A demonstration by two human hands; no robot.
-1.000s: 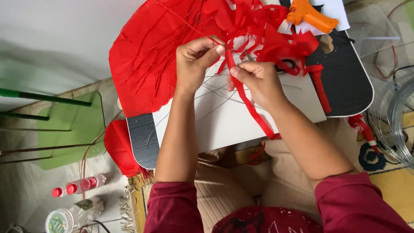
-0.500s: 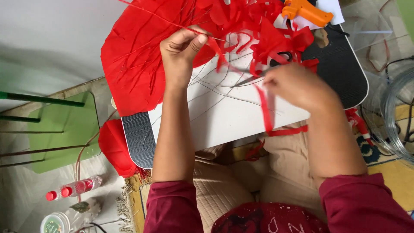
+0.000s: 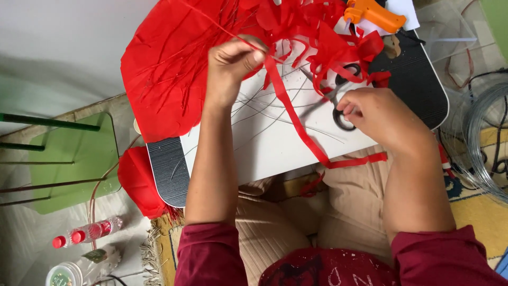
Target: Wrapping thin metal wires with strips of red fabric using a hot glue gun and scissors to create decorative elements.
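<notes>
Pinching a red paper strip [image 3: 296, 122], left hand [image 3: 230, 66]; right hand [image 3: 373, 114] closes on scissors [image 3: 338, 98]

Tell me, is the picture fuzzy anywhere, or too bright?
Head view: mostly sharp; the left hand pinching the red paper strip is crisp, the right hand by the scissors slightly soft. The white wall looks evenly bright, without harsh glare. Edges bend a little, like the wire coil.

L hand [image 3: 228, 66] fingers pinched, raised; R hand [image 3: 378, 116] curled, lower.
</notes>
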